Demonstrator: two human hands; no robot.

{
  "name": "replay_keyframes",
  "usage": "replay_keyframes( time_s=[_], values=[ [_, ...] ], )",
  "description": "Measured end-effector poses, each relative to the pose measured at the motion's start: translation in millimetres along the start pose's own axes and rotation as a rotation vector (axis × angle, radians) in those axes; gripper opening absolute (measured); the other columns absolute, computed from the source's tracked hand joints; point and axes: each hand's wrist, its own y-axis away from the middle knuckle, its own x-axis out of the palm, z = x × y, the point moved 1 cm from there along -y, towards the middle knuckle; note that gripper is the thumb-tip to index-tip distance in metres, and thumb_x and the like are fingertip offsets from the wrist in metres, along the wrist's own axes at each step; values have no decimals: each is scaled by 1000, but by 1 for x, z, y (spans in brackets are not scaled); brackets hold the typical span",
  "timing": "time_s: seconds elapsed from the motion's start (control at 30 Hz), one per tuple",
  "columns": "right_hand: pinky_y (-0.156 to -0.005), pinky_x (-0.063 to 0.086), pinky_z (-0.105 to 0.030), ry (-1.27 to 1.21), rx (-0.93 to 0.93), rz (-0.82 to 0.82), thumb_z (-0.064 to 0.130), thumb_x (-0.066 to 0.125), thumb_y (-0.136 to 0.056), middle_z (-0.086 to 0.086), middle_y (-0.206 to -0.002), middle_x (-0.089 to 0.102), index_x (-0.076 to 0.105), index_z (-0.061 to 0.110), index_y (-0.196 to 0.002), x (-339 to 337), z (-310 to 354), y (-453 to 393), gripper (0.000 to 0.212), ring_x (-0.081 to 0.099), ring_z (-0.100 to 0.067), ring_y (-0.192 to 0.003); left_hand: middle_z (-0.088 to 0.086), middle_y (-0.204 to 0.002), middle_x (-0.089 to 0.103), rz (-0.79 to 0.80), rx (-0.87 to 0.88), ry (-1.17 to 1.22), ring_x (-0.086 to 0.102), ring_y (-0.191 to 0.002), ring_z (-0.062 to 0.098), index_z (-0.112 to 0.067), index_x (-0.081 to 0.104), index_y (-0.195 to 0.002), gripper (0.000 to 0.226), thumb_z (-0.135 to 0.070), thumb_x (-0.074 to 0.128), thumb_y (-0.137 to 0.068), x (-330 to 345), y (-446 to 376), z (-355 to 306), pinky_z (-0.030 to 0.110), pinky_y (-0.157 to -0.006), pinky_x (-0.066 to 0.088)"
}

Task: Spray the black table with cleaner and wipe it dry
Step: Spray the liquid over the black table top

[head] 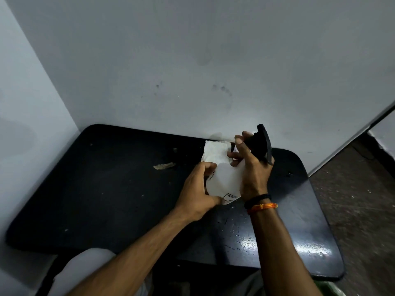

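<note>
Grey wall corner behind black worktop (102, 189), set tight against it. White spray bottle (226, 180) upright, mid-worktop. Left hand (198, 193) wrapped around bottle body; right hand (250, 167) closed loosely on black trigger head (261, 144). White cloth (214, 152) lies crumpled just behind bottle, untouched. Dry crumbs and scrap (164, 166) left of bottle; wet-looking sheen on worktop right of bottle, near front edge. Judgement: spraying barely begun or partly done, wiping all left.
</note>
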Motion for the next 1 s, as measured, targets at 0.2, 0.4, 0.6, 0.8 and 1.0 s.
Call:
replay_keyframes(
  time_s=[0.2,0.4,0.6,0.8,1.0],
  values=[
    [-44,43,-24,-1,57,150,11,74,-86,-21,-106,72,70,4,-103,-12,2,-6,19,48,-17,-43,-12,-123,59,118,-30,96,56,-117,1,-21,55,-121,65,-2,84,-67,-12,2,-1,32,-86,61],
    [-41,39,-26,157,73,363,15,65,-95,-17,-98,74,68,6,-113,-22,-5,-1,21,43,-18,-38,-8,-128,54,158,-4,-297,51,-123,10,-28,58,-121,48,-8,70,-79,-47,-18,41,38,-107,47],
    [-37,38,-25,325,188,494,13,62,-96,-16,-91,73,63,6,-125,-34,-12,4,29,43,-15,-38,8,-159,24,182,-49,-852,19,-150,30,-17,36,-149,67,-47,57,-94,-91,-19,105,50,-120,25],
    [-39,42,-22,799,258,590,22,70,-87,-11,-81,76,74,5,-81,-51,-23,8,18,54,-6,-40,6,-167,5,278,23,-1150,0,-154,27,-23,14,-159,77,-63,18,-93,-101,-7,128,50,-124,3],
    [-42,44,-19,1036,336,652,29,73,-86,5,-55,64,72,12,-71,-70,-35,14,22,54,-4,-41,7,-167,1,271,29,-1213,-1,-154,28,-24,7,-159,79,-60,-6,-90,-94,1,145,52,-124,-4]
  ],
)
